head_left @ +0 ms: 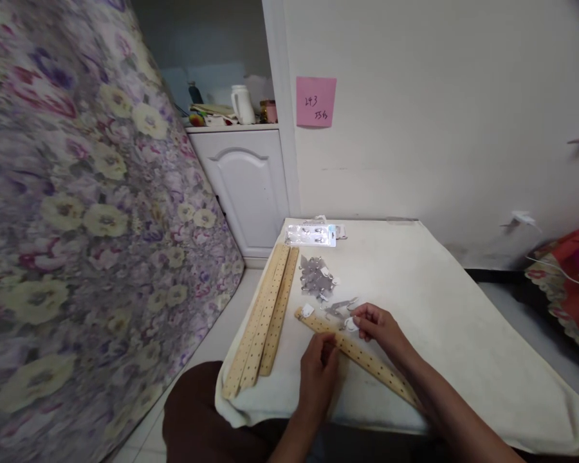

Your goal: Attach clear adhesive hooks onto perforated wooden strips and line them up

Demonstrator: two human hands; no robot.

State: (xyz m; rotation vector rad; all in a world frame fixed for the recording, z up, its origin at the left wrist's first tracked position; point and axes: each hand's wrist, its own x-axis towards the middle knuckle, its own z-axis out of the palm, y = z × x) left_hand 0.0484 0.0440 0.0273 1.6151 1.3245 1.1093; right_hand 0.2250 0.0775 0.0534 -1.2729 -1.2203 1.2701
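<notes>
A perforated wooden strip point(367, 360) lies slantwise on the white table point(439, 289) in front of me. My left hand point(320, 373) rests on it with fingers curled over its near edge. My right hand point(379, 325) pinches a small white and metal clip point(351, 323) against the strip's upper part. Another white clip point(307, 311) sits at the strip's far end. A pile of metal clips point(316, 276) lies just beyond, and a few loose ones point(340, 306) are by my right fingers.
Three more perforated wooden strips point(265, 318) lie side by side at the table's left edge. A clear blister pack point(312, 234) sits at the far edge. A floral mattress point(77, 212) leans at the left. A white cabinet point(244, 186) and a wall with a pink note point(315, 101) stand behind.
</notes>
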